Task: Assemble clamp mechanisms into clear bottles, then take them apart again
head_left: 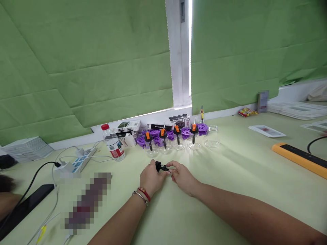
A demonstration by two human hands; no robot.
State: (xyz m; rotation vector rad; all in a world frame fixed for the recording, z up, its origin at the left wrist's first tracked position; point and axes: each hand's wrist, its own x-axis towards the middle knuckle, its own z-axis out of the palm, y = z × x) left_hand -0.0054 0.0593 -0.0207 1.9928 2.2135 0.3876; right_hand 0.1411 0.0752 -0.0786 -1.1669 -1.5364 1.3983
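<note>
Hands meeting at the middle of the pale green table (230,177), well in front of the window. Left hand (151,178), with a red cord bracelet and a silver bangle at the wrist, closed around a small black dropper cap (158,166), held just above the tabletop. Right hand (182,175) pinching the thin end of the same cap between thumb and fingertips.

Behind the hands, a row of four clear glass jars with black-and-orange dropper tops (170,140), upright and close together. To their right, one clear glass jar without a top (212,136). Behind the row, purple plastic wheel-shaped parts (153,136) lying in a cluster. Left of the jars, a clear plastic water bottle with a red cap (113,143), upright. Near the right edge, a long orange-and-black power strip (298,157), flat on the table.
</note>
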